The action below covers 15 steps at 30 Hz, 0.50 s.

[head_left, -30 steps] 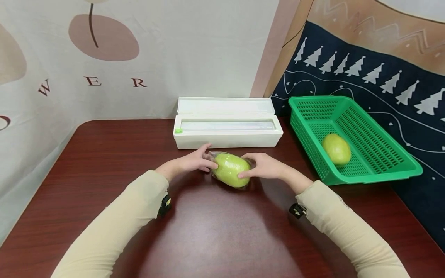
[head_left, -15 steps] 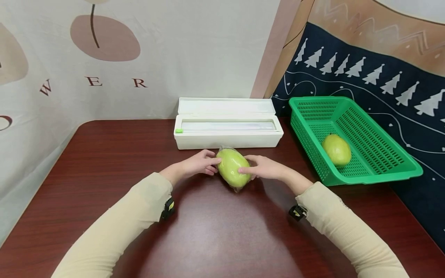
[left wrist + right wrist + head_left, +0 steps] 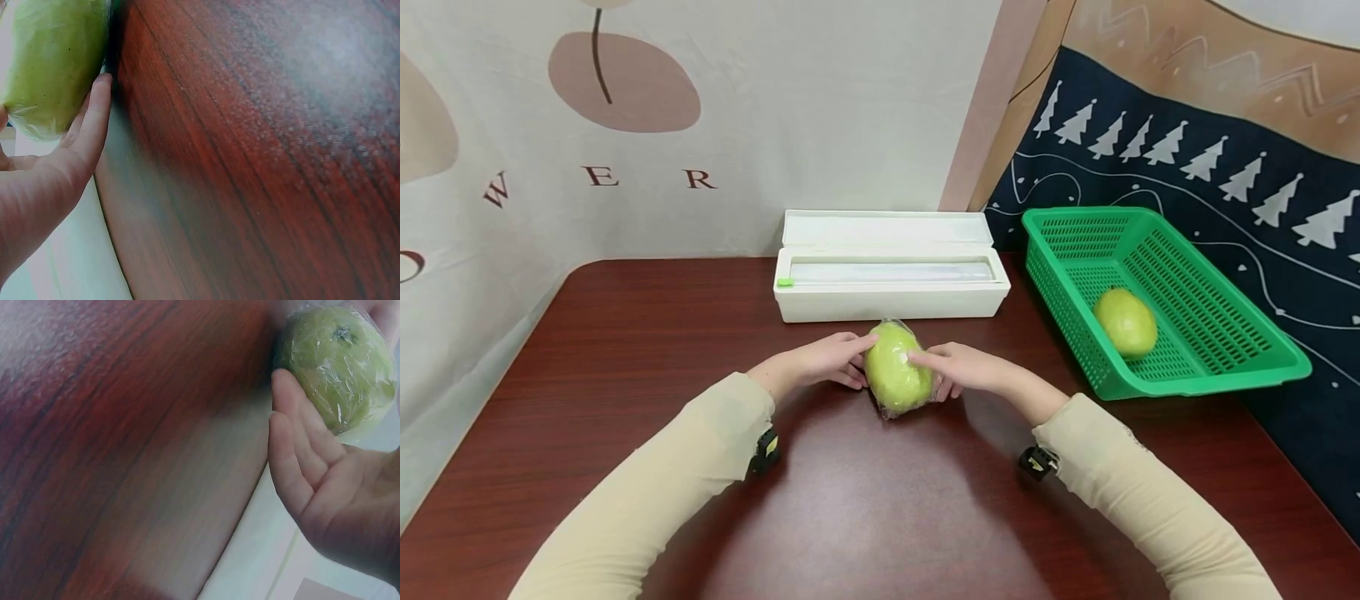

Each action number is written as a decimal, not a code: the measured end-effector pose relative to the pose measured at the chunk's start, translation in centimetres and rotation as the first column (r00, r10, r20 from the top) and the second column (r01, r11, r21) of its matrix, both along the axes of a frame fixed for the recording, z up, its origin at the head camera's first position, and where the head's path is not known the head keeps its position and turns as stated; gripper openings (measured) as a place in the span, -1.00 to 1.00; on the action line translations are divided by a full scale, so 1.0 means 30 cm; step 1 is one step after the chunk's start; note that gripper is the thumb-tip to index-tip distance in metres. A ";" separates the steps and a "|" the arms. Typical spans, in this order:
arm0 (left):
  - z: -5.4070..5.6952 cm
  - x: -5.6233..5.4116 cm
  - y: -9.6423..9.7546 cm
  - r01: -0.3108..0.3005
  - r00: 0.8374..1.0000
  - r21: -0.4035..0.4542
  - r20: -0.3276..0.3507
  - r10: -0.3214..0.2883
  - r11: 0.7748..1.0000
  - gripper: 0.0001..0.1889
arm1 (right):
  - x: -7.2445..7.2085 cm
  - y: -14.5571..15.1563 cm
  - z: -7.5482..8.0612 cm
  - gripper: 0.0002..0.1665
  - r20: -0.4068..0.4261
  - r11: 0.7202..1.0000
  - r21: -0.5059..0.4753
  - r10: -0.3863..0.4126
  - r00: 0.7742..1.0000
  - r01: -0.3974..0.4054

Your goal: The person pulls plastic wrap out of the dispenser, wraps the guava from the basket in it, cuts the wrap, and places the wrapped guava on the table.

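Note:
A yellowish-green pear [image 3: 897,371] wrapped in clear cling film lies on the dark red-brown table, between both hands. My left hand [image 3: 827,360] holds its left side, thumb on the upper part, and in the left wrist view the fingers [image 3: 94,119] lie along its flank. On the right side my right hand [image 3: 966,368] holds it, thumb against the front and the other fingers lower at the side. The right wrist view shows the wrinkled film over the pear's dark blossom end [image 3: 344,334]. Parts of the fingertips are hidden behind the fruit.
Just behind the pear stands a white cling film box [image 3: 891,302], lid raised, with a small green cutter slide [image 3: 785,282] at its left. A green plastic basket [image 3: 1202,387] at the right holds another pear [image 3: 1126,323]. Fabric hangings cover the walls.
The wrapped pear has turned from lying slantwise to pointing more away from me. Both hands have shifted their hold on it, the left moving slightly lower. Box and basket stay put.

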<state>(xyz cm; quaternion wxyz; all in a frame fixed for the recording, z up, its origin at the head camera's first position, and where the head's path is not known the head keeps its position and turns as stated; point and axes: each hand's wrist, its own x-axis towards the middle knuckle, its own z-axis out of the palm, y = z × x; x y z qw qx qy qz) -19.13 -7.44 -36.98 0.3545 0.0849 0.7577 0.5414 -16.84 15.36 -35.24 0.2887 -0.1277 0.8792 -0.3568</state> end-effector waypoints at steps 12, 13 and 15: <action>0.002 0.030 0.027 -0.044 0.993 0.055 0.110 0.038 0.998 -0.38 | 0.010 -0.022 -0.001 -0.34 0.137 0.964 -0.181 -0.172 0.976 0.195; 0.003 0.032 0.028 -0.052 0.993 0.060 0.111 0.045 0.997 -0.38 | 0.013 -0.025 0.001 -0.34 0.145 0.959 -0.196 -0.177 0.974 0.203; 0.007 0.037 0.026 -0.064 0.993 0.071 0.107 0.057 0.995 -0.37 | 0.018 -0.031 0.003 -0.34 0.150 0.952 -0.216 -0.186 0.971 0.216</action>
